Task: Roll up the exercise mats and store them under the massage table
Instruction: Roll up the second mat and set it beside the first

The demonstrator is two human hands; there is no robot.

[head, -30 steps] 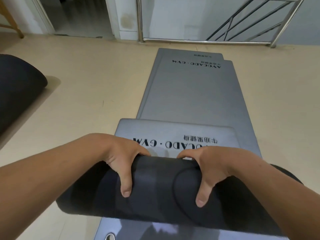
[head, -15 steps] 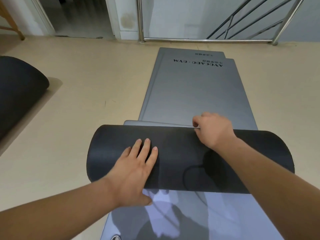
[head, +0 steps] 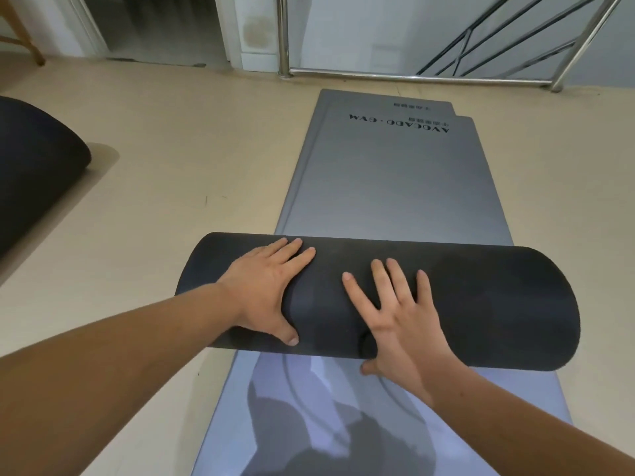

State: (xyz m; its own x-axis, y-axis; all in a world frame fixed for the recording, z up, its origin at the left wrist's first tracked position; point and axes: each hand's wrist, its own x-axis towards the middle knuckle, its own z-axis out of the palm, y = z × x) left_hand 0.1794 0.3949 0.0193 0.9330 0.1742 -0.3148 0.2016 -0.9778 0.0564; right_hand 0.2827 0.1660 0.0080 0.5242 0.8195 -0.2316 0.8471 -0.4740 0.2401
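A rolled mat [head: 481,304], black on the outside, lies crosswise on a stack of flat grey mats [head: 388,187] printed with "AVOCADO GYM". My left hand [head: 271,293] rests flat on the roll's left half, fingers spread, thumb near its lower edge. Flat on the middle of the roll lies my right hand [head: 398,314], fingers spread, with the thumb down at the roll's near side. Neither hand grips anything. Nearer me, the grey mat [head: 309,417] under the roll carries my shadow.
A black padded end of a bench or table [head: 31,173] stands at the left. A metal stair railing [head: 412,75] runs along the far edge beyond the mats. A doorway [head: 154,25] and a wooden leg [head: 20,32] are at the back left. Beige floor [head: 171,159] surrounds the mats.
The roll has moved further away from me and taken in the last printed end of the top mat. Both hands went from gripping the roll to lying flat on top of it.
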